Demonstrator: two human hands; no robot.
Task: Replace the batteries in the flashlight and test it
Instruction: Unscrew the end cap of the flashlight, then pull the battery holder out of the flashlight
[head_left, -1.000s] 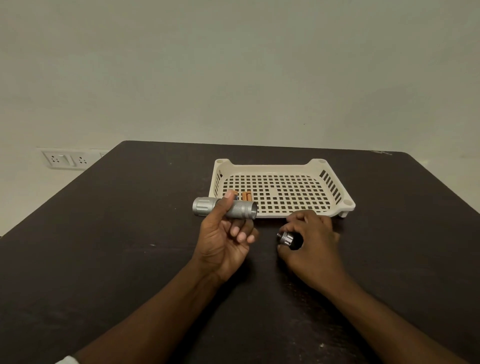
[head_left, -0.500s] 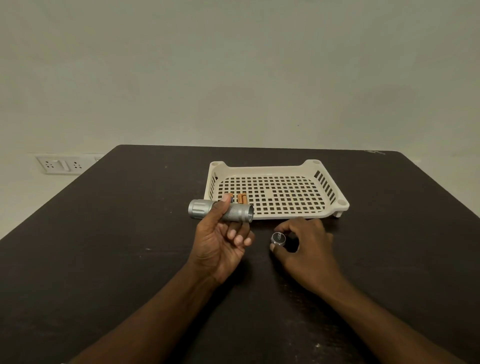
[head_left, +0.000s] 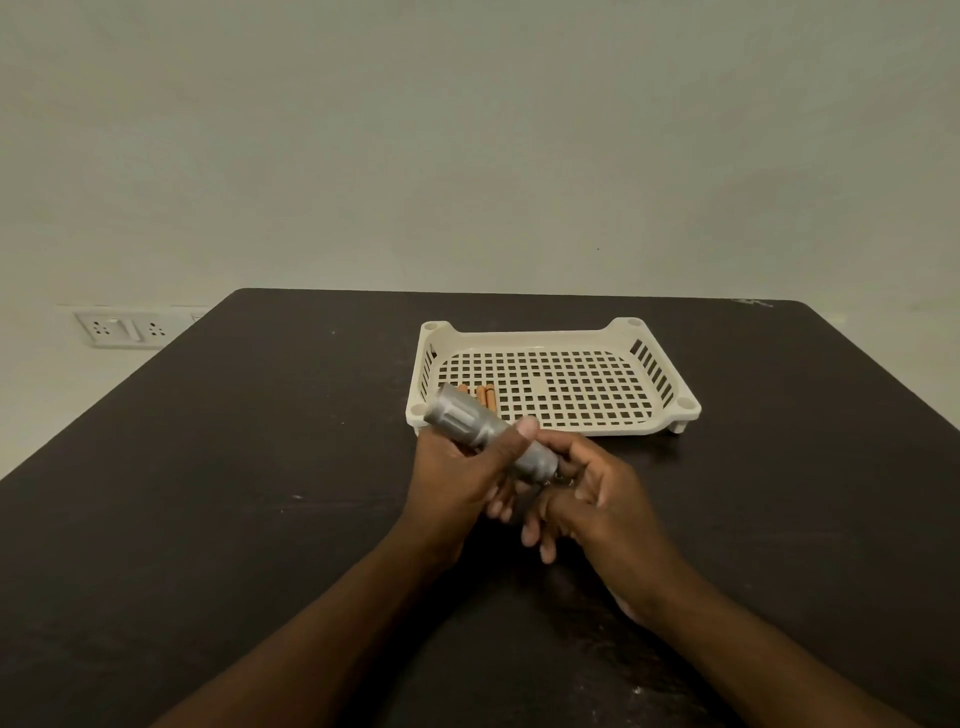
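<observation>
While clamped in left hand (head_left: 457, 467), flashlight (head_left: 488, 434) sits just below centre of frame, thumb over top of barrel, fingers curled underneath; full wrap, nothing loose. Tilted with ribbed head end up and to the left, rear end down and to the right. Judged reason for tilt: presents rear opening toward right hand (head_left: 597, 493) for work at that end. Right hand cupped against rear end, thumb and forefinger pinched narrow at barrel mouth; something small and metallic glints at the fingertips (head_left: 558, 475), possibly an end cap, but mostly hidden, so cannot tell what is held, nor whether being threaded on or merely touching. Remaining right fingers hang slack, pointing down toward table (head_left: 260, 467). Both forearms raised off tabletop, flashlight held in air, not resting. Just behind, upper centre-right of frame: cream perforated tray (head_left: 654, 415), its near-left corner partly hidden by flashlight head. Orange batteries (head_left: 485, 397) lying side by side in left part of tray, near flashlight head but apart from it; count uncertain, partly covered. Whether spent or fresh: cannot tell. Likely kept in tray to stop rolling. Wall socket plate (head_left: 122, 327) at left edge of frame.
</observation>
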